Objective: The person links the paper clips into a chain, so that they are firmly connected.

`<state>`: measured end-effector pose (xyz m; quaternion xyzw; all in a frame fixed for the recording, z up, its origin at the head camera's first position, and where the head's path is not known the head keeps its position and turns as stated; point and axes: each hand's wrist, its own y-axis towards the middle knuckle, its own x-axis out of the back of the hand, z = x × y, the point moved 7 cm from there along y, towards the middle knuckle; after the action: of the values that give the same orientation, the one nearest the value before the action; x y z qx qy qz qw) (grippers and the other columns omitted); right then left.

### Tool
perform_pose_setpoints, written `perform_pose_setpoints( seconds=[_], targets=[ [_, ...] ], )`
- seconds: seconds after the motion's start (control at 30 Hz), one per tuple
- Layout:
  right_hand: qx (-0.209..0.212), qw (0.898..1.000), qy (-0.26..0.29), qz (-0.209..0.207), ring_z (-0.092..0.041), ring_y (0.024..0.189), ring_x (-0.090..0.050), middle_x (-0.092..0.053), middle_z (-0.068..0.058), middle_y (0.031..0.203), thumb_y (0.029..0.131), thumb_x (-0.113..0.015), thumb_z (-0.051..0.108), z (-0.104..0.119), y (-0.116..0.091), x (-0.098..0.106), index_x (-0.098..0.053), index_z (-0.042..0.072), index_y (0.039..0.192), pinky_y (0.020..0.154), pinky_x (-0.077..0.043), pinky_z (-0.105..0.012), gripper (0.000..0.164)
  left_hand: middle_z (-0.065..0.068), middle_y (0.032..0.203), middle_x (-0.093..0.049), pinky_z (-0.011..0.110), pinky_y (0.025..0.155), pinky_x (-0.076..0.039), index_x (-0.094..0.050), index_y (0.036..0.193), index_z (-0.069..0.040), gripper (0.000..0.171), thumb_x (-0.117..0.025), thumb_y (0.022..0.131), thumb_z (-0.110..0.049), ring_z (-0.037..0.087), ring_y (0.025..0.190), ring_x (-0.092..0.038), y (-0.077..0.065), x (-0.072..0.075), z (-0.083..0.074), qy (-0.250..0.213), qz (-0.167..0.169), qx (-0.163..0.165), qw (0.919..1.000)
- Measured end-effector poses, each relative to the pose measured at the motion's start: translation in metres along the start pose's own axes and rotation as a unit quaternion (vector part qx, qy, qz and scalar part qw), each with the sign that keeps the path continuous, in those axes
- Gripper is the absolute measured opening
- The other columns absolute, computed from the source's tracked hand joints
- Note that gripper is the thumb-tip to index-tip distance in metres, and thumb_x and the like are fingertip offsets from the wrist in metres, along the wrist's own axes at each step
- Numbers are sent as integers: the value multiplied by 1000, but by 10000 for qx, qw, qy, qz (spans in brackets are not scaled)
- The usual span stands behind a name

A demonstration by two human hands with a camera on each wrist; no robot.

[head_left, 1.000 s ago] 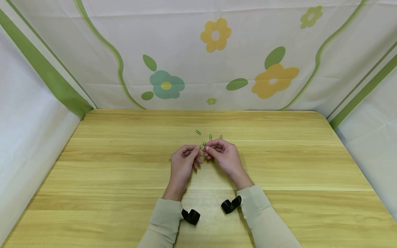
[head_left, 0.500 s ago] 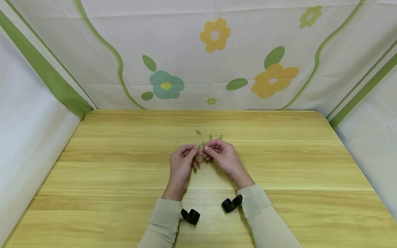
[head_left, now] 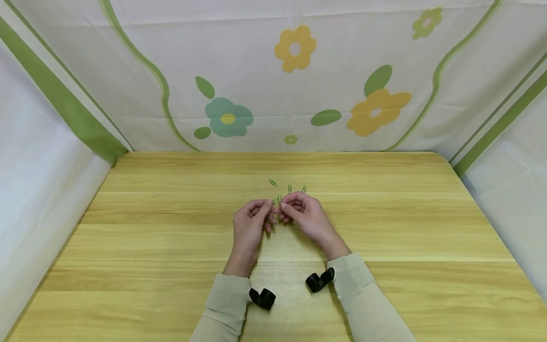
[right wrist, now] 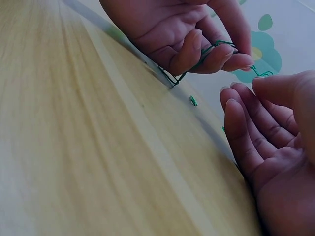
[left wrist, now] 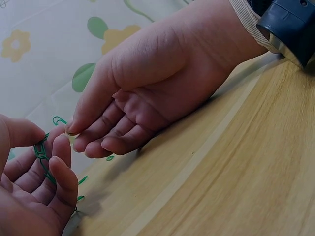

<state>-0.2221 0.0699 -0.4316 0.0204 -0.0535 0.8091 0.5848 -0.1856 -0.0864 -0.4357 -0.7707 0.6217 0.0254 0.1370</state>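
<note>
The sleeved left forearm and right forearm converge forward, wrists bare. The left hand and right hand lie nearly fingertip to fingertip, each with thumb and index finger in a pinch, the remaining fingers bent beneath.

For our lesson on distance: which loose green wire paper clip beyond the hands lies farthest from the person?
The leftmost green wire paper clip in the head view; the middle clip and rightmost clip lie nearer.
</note>
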Motion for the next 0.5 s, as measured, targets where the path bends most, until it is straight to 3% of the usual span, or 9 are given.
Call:
perform_pose_setpoints(
  seconds=[0.33,0.5],
  targets=[
    [-2,10000,-35,63,-18,87,-73,-75,-20,103,107,-66,8,-2,0,1,-67,-3,115,79,-64,-29,13,6,88,-79,22,53,-51,-74,113,-1,17,-70,106,-17,14,67,-67,1,3,-1,-136,-144,-104,9997],
    [-29,9998,182,-99,-17,88,-73,-75,-17,103,108,-64,10,-4,2,6,-66,-5,118,80,-63,-28,17,4,88,-77,23,56,-52,-72,112,1,16,-70,106,-14,15,70,-69,2,3,-1,-193,-113,-133,9997]
  ],
)
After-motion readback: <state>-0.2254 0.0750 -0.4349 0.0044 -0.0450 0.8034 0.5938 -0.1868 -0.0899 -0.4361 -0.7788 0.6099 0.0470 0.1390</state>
